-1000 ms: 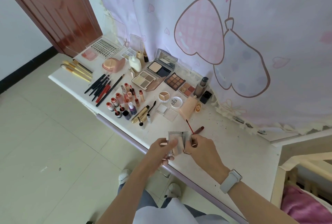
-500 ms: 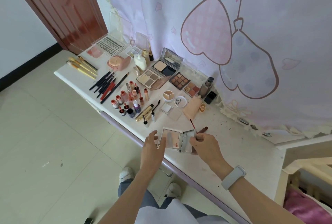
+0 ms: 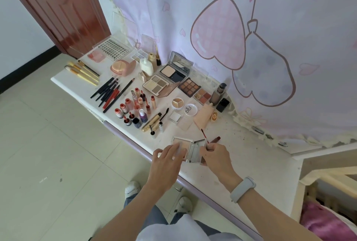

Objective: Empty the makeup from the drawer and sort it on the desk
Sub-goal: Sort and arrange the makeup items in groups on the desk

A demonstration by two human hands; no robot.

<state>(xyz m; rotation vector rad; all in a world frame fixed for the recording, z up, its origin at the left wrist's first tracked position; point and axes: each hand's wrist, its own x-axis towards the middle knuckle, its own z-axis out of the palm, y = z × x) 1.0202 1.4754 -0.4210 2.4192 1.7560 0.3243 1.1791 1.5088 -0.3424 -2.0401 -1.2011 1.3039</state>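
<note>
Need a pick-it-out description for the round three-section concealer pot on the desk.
Start at the white desk under the pink curtain, then find the dark square nine-pan palette at the back. Just nearer the person sits the round white pot: the only round one split into three beige wedges, left of the plain-lidded round white compact.

A single head-worn wide-angle view looks steeply down and forward from close above the long white makeup-covered counter (image 3: 251, 155), its purple front edge running diagonally, a pink-printed curtain (image 3: 251, 28) behind and the pale tiled floor (image 3: 48, 153) below.
</note>
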